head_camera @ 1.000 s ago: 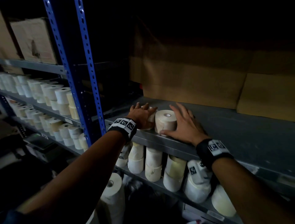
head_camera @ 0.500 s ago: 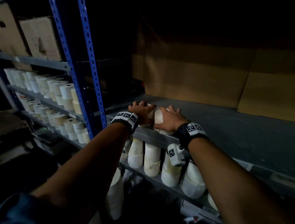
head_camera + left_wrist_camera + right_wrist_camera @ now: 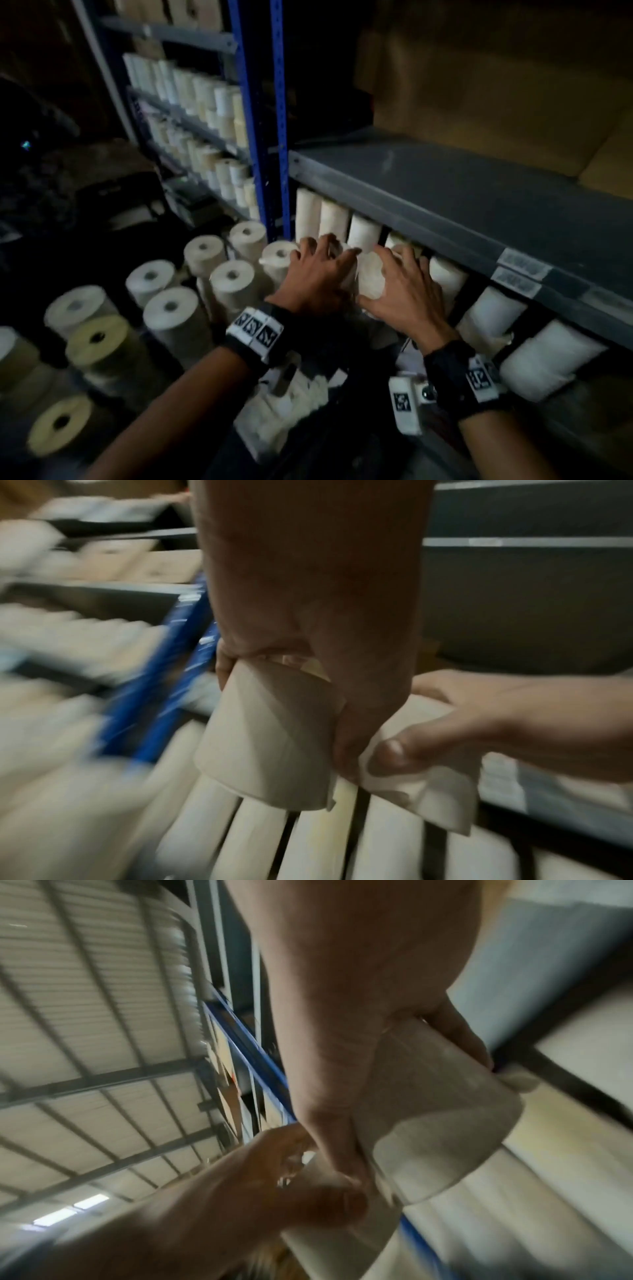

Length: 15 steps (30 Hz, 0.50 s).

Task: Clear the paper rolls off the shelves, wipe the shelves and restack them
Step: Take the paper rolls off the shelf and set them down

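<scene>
Head view: left hand [image 3: 317,277] gripping one paper roll [image 3: 270,739], right hand [image 3: 404,291] gripping a second roll [image 3: 441,1112], side by side below grey shelf [image 3: 445,192].

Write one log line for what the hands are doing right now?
left hand: grips paper roll | right hand: grips second roll | top shelf: bare | floor rolls: upright
</scene>
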Motion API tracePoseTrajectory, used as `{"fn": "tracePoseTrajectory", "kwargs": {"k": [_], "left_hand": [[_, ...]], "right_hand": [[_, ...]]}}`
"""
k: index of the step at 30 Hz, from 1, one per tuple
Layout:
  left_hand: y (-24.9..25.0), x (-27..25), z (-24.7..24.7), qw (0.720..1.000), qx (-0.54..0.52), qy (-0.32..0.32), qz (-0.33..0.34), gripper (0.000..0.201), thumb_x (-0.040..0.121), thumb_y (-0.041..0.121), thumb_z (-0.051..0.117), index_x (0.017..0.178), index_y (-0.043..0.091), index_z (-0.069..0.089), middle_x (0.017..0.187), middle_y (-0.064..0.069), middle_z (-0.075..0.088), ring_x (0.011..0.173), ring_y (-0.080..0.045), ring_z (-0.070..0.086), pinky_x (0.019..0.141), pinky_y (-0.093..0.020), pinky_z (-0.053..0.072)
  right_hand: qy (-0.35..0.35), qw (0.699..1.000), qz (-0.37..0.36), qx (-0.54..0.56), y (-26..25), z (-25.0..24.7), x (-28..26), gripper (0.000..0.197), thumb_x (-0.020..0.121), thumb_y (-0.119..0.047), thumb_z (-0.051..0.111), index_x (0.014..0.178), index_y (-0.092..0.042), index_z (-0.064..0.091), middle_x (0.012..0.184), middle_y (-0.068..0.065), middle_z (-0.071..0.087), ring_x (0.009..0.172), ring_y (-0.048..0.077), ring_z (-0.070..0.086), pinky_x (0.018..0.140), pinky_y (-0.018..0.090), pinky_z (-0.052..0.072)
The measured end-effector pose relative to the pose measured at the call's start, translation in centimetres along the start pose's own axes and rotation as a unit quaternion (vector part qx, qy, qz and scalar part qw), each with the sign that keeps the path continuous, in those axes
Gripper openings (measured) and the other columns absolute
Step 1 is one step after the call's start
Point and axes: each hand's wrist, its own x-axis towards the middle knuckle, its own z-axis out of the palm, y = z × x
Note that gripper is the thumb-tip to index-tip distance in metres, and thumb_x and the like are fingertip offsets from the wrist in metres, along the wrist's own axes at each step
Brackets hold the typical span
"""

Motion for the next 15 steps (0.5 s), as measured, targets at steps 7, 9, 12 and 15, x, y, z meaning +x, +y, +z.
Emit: {"fn": "tracePoseTrajectory", "kwargs": {"k": [7, 9, 12, 15], "left_hand": [[0.1, -21.3, 11.2, 0.975, -0.028, -0.114, -0.19, 0.082, 0.081, 0.064, 0.061, 0.154, 0.05, 0.026, 0.153, -0.006, 0.032, 0.118, -0.039, 0.039, 0.087, -0.048, 0.047], [-0.3, -26.9, 13.0, 0.953, -0.038, -0.161, -0.252, 0.085, 0.08, 0.067, 0.062, 0.155, 0.052, 0.024, 0.156, -0.006, 0.028, 0.123, -0.04, 0.037, 0.093, -0.049, 0.045], [-1.4, -33.9, 14.2, 0.924, -0.057, -0.191, -0.328, 0.083, 0.081, 0.065, 0.062, 0.151, 0.053, 0.019, 0.158, -0.01, 0.026, 0.13, -0.044, 0.036, 0.098, -0.054, 0.043], [-2.6, -38.9, 14.3, 0.902, -0.064, -0.195, -0.381, 0.086, 0.075, 0.07, 0.059, 0.152, 0.053, 0.023, 0.156, -0.011, 0.029, 0.129, -0.044, 0.039, 0.096, -0.055, 0.045]], "right_hand": [[-0.187, 0.98, -0.049, 0.049, -2.2, 11.8, -12.6, 0.097, 0.06, -0.075, 0.065, 0.147, -0.04, 0.042, 0.136, -0.003, 0.041, 0.12, 0.033, 0.047, 0.09, 0.043, 0.05], [-0.251, 0.965, -0.068, 0.039, -3.8, 13.7, -15.2, 0.096, 0.062, -0.07, 0.075, 0.147, -0.043, 0.038, 0.137, -0.006, 0.038, 0.123, 0.03, 0.044, 0.088, 0.043, 0.052], [-0.305, 0.945, -0.11, 0.035, -6.3, 15.9, -17.6, 0.098, 0.064, -0.068, 0.079, 0.148, -0.044, 0.034, 0.143, -0.007, 0.032, 0.13, 0.029, 0.039, 0.089, 0.044, 0.052], [-0.333, 0.93, -0.151, 0.02, -9.5, 17.4, -18.5, 0.1, 0.066, -0.068, 0.079, 0.151, -0.043, 0.032, 0.147, -0.006, 0.031, 0.132, 0.029, 0.039, 0.089, 0.043, 0.052]]}}
